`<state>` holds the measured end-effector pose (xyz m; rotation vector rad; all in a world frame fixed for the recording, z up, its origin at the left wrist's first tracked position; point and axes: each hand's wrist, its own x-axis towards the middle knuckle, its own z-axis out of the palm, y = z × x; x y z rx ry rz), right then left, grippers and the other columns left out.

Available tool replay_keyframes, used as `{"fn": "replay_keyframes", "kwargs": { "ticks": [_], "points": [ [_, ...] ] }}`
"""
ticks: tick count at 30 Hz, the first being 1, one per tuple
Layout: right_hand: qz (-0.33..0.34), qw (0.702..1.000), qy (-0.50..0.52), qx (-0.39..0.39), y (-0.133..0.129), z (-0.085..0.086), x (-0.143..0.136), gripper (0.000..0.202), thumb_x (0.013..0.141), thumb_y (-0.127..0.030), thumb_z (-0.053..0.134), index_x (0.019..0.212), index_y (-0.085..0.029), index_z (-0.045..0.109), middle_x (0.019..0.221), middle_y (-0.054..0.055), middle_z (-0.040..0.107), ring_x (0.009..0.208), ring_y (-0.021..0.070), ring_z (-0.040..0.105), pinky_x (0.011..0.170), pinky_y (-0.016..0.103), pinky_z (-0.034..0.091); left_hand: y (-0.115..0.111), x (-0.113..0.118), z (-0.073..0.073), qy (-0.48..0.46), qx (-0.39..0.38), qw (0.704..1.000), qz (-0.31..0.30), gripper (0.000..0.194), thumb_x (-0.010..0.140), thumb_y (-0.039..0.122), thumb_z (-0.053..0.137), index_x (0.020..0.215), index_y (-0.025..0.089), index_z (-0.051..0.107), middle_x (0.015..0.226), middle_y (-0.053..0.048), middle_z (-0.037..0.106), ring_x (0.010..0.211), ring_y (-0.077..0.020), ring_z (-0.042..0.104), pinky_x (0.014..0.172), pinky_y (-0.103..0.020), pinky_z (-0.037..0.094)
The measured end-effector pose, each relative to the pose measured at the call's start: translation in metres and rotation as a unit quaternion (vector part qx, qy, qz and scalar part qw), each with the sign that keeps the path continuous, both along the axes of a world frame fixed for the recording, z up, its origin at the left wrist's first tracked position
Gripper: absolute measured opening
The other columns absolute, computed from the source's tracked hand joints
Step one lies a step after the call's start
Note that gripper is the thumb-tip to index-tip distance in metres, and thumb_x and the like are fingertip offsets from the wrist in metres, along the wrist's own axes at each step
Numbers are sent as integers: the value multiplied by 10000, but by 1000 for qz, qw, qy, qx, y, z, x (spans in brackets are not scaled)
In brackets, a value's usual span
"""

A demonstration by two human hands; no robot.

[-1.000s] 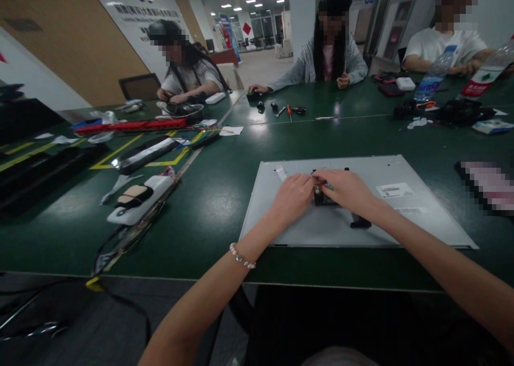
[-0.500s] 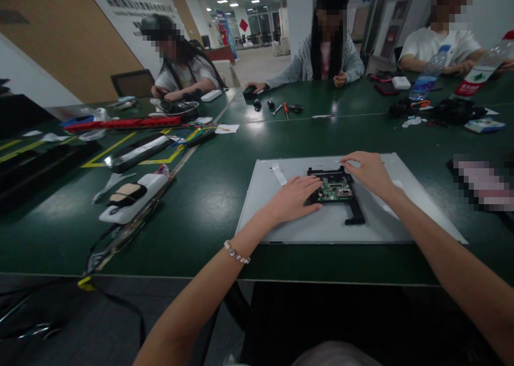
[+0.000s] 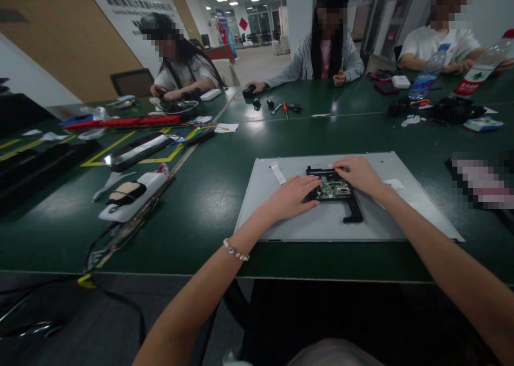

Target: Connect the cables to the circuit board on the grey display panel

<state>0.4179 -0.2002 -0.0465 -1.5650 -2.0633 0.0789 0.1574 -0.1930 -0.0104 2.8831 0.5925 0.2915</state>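
Note:
A large flat white panel (image 3: pixel 257 210) lies on the green table in front of me. On it rests a black plastic frame (image 3: pixel 354 211) with a green circuit board (image 3: pixel 326 191) set inside. My left hand (image 3: pixel 289 197) lies on the left side of the frame, fingers stretched out and touching its edge and the board. At the frame's top edge my right hand (image 3: pixel 358 174) pinches a small whitish strip (image 3: pixel 331 166), mostly covered by the fingertips. White tape (image 3: pixel 277 172) is stuck on the panel to the upper left, and a whitish patch (image 3: pixel 394 184) sits right of my right hand.
Left of the panel lies a white power strip (image 3: pixel 155 192) with cables. Beyond the panel are a screwdriver (image 3: pixel 285 110), a wrench (image 3: pixel 276 109) and small black parts. Several people sit across the table. Bottles (image 3: pixel 429 74) stand at the far right; a phone-like object (image 3: pixel 482 181) lies nearer.
My right hand has moved a little left along the frame's top edge, its fingertips still together. The whitish patch on the panel shows more now. My left hand stays in place.

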Motion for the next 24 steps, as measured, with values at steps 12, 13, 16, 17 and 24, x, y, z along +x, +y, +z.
{"fn": "replay_keyframes", "kwargs": {
  "ticks": [12,13,16,17,24],
  "points": [
    [-19,999,47,2,-8,5,-3,258,885,-212,508,987,-192,744,1040,91,747,996,254,677,936,437,495,39,-28,4,-68,71,975,198,491,977,311,429,1436,137,415,1408,-143,531,1307,-262,488,1112,-443,350],
    [-22,999,49,3,-8,6,-3,262,884,-211,506,992,-188,744,1047,94,746,1004,255,675,940,435,493,45,-32,1,-79,77,969,222,498,963,280,443,1439,139,408,1414,-145,523,1310,-265,484,1116,-451,345],
    [-26,998,51,13,-9,6,-3,272,876,-198,501,999,-181,743,1054,104,743,1020,265,671,950,447,489,58,-41,-10,-100,57,958,263,546,921,225,479,1452,141,384,1441,-148,490,1333,-260,460,1128,-449,343],
    [-27,998,49,16,-9,5,-3,275,873,-194,500,1002,-182,742,1054,104,743,1020,268,670,951,454,489,60,-42,-13,-102,41,958,266,559,909,217,490,1451,134,383,1447,-151,483,1339,-255,454,1132,-438,344],
    [-19,999,14,23,-9,2,-2,285,888,-191,470,1011,-192,727,1054,86,735,1022,246,661,969,439,478,69,-43,-23,-84,-22,962,258,496,866,228,534,1348,113,528,1356,-126,585,1269,-239,534,1118,-382,376]
  ]
}}
